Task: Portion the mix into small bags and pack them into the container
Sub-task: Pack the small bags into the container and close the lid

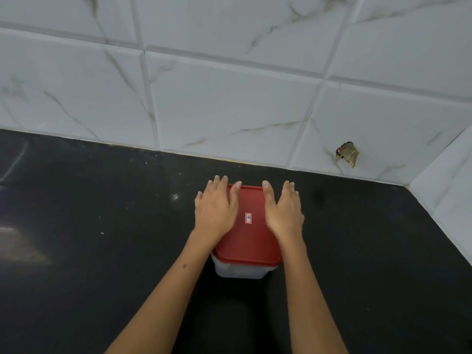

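Note:
A square translucent container (240, 272) with a red lid (249, 241) stands on the black counter. A small white sticker (248, 218) sits in the middle of the lid. My left hand (217, 209) lies flat on the lid's left side, fingers spread over its edge. My right hand (283, 210) lies flat on the lid's right side, its thumb on the lid's far edge. Both palms press down on the lid. The container's contents are hidden; no bags or mix are in view.
The black counter (102, 251) meets a white marbled tile wall (229, 103) behind the container, and a side wall (449, 195) on the right forms a corner. A broken hole (347, 153) shows in the tile at the right. Light specks dot the counter.

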{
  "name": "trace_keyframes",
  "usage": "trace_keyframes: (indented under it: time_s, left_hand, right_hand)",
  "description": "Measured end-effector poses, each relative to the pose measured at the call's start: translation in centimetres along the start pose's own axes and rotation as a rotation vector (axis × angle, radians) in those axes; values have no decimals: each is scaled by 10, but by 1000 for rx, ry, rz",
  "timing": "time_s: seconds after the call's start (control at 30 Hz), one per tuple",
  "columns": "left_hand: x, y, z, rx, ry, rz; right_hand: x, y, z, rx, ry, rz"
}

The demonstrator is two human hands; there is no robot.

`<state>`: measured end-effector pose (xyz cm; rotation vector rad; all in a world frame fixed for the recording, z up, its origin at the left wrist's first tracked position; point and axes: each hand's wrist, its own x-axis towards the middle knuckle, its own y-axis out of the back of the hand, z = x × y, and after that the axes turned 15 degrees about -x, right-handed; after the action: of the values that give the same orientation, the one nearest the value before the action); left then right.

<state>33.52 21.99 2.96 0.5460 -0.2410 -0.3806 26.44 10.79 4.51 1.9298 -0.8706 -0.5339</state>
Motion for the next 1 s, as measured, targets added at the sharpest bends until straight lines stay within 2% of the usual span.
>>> trace_keyframes:
  time_s: [0.1, 0.2, 0.33, 0.63, 0.83, 1.0]
  left_hand:
    - [-21, -6, 4, 129, -47, -37]
    - [-23, -6, 3, 153, -28, -55]
    - [-23, -7, -1, 117, -14, -91]
    - [-25, -8, -4, -33, -4, -65]
    - [-24, -4, -6, -213, 12, -45]
    - [-18, 3, -14, -598, 307, -9]
  right_hand:
    - [-23, -8, 1, -174, 28, 73]
    - [-37, -18, 3, -269, 57, 63]
    - [-37, -21, 4, -302, 72, 36]
    - [-37, -22, 2, -281, 59, -28]
    - [-37, -14, 2, -114, 64, -33]
    - [-30, -4, 11, 356, -95, -147]
